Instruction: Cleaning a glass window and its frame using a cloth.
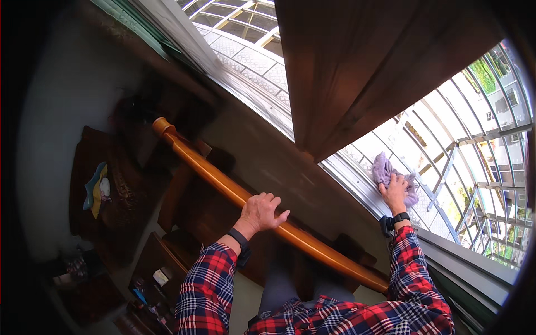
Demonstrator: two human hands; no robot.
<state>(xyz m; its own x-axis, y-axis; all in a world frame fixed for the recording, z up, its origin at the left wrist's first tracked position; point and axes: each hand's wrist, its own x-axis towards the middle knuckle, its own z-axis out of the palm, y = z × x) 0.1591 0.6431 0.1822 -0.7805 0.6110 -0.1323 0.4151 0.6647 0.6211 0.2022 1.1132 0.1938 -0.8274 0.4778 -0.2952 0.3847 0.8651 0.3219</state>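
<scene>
My left hand (pixel 259 211) grips a long, varnished orange-brown wooden rail (pixel 218 177), its fingers bent over the top and its thumb along the side. The rail runs slantwise from a rounded end at upper left down to the lower right. Out to the right, my right hand (pixel 395 192) holds a crumpled pale purple cloth (pixel 383 166) at the window ledge, over the outer tiled sill. Part of the cloth is hidden under the fingers. Both forearms are in red and navy plaid sleeves, with a dark band at each wrist.
A dark brown wooden panel (pixel 357 72) juts down between two window openings. The white window track (pixel 357 192) runs beside it, and curved metal bars (pixel 474 139) stand outside. Below left are a dark seat (pixel 117 223) with coloured cloths and a brown cabinet (pixel 162 262) with small items.
</scene>
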